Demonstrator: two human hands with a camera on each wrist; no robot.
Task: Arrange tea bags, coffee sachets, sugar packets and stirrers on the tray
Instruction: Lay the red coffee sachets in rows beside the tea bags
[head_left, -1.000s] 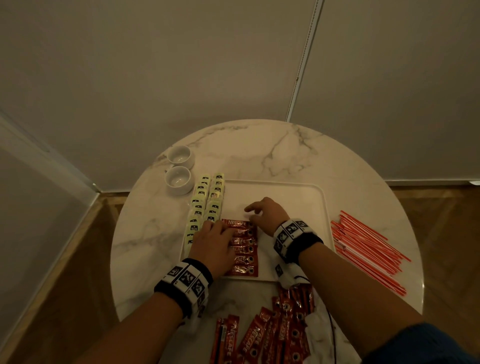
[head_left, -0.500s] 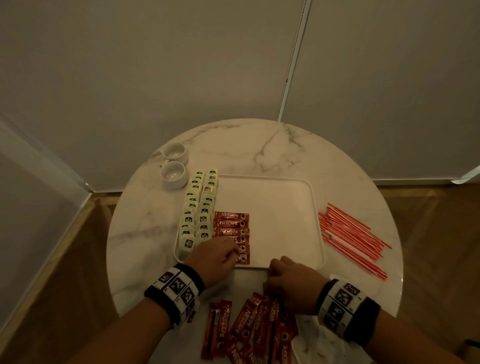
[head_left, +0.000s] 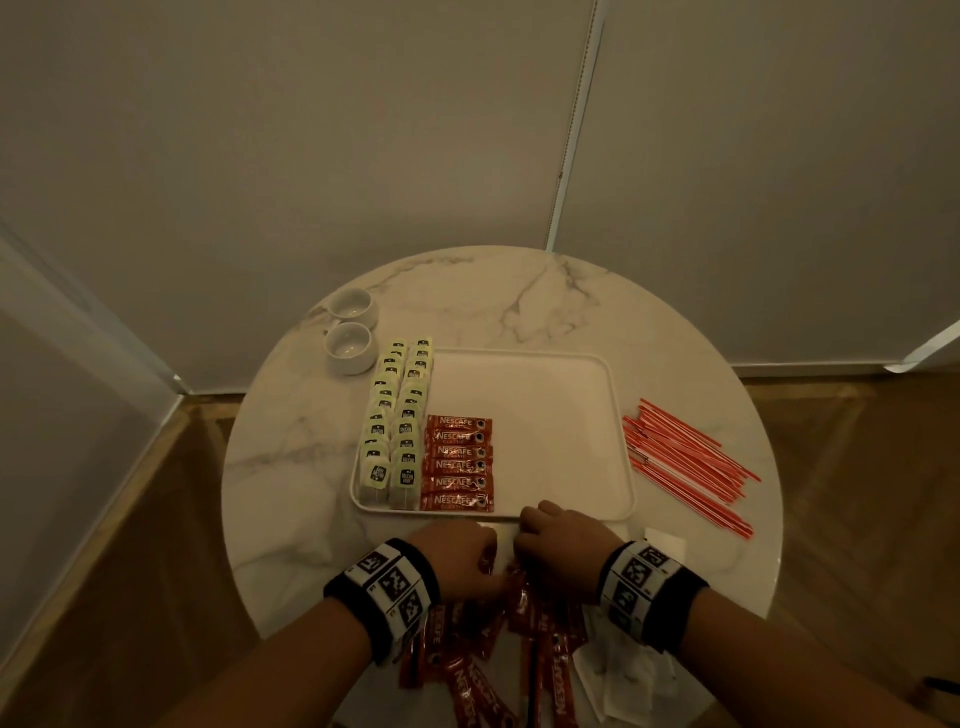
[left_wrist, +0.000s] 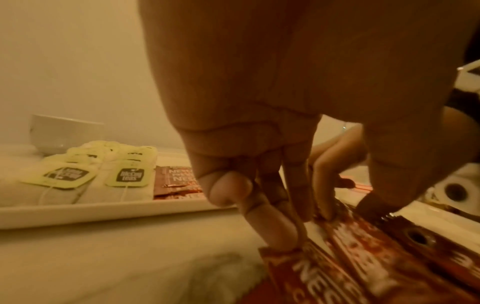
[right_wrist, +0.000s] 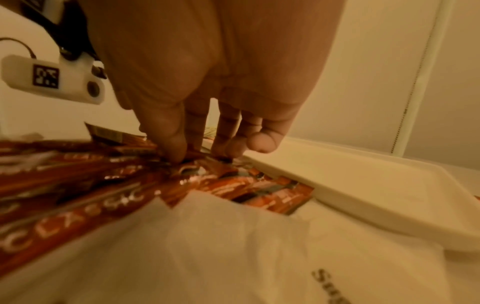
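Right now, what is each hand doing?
Left hand: fingers curled, pinching a loose coffee sachet.
Right hand: fingertips pinching in the coffee sachet pile.

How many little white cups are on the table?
2. One cup sits at the table's far left edge, and the other cup is just in front of it, beside the tea bags. None seem hidden.
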